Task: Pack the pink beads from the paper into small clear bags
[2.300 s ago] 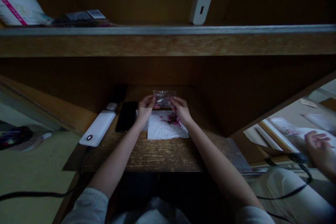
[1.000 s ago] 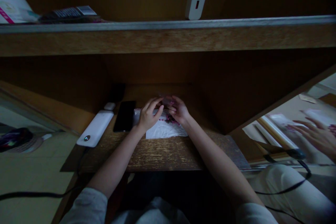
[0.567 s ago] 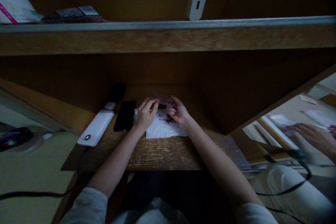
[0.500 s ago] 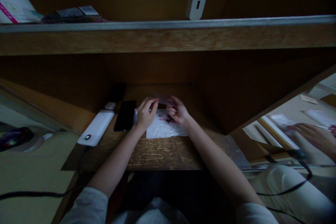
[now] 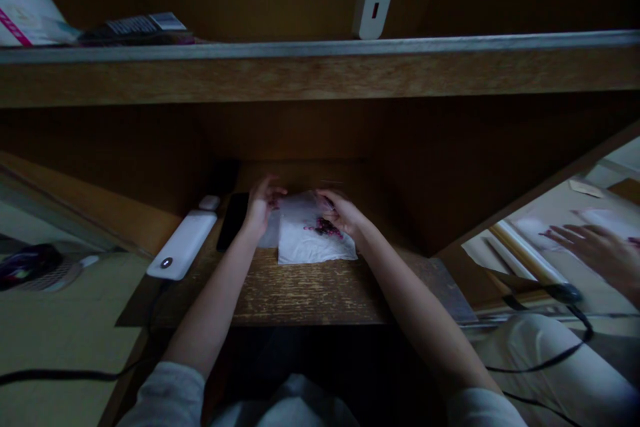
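Note:
A white tissue (image 5: 303, 248) lies on the wooden desk surface with a small cluster of dark and pink-red beads (image 5: 327, 227) on it. My right hand (image 5: 343, 212) is closed at the tissue's upper right, just above the beads. Its fingers pinch a thin translucent plastic sheet (image 5: 299, 203), which hangs over the tissue's far part. My left hand (image 5: 261, 205) is raised at the left, fingers apart and holding nothing visible; they are slightly blurred. Under that hand, a clear plastic piece (image 5: 270, 235) lies beside the tissue.
A black phone (image 5: 231, 225) and a white power bank (image 5: 184, 245) with a cable lie left. Overhead, a shelf edge (image 5: 320, 73) crosses the view, bearing a white charger (image 5: 375, 8). Another person's hand (image 5: 597, 253) is over a neighbouring surface at right.
My left hand has let go of the translucent sheet and moved left, opening its fingers. My right hand keeps the sheet, now lower over the tissue. The clear plastic beside the tissue shows more.

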{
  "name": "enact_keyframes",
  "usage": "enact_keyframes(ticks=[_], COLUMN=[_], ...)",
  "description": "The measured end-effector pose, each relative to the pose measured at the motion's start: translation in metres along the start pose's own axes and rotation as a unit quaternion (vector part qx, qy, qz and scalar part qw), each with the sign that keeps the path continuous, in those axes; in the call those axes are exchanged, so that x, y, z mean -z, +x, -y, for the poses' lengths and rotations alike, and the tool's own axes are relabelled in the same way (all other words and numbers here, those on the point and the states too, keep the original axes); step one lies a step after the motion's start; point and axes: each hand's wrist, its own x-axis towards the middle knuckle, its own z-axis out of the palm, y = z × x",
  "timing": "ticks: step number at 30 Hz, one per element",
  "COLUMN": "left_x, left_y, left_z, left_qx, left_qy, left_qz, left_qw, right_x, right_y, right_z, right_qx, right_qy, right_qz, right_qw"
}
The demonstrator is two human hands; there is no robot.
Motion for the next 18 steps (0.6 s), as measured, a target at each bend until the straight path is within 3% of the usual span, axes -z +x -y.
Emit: enact_keyframes(ticks=[4,7,14,18], left_x=[-0.001,-0.006,-0.001,0.002], left_y=[0.0,-0.004,-0.003,0.001], left_z=[0.008,0.011,0.004,0.003], left_qx=[0.05,0.052,0.063,0.026], left_qy=[0.024,0.031,0.017,0.053], left_qz=[0.138,0.181,0.12,0.049], left_qw=[0.989,0.982,0.991,0.997], right_x=[-0.001,-0.008,-0.008,-0.004], right_y=[-0.001,0.0,0.008,0.012], right_z=[-0.006,-0.013,-0.021,-0.024], right_qx=[0.056,0.053,0.169,0.189], right_qy=[-0.087,-0.099,-0.154,-0.198], right_qz=[0.0,0.008,-0.086,-0.097], right_qw=[0.995,0.994,0.97,0.957])
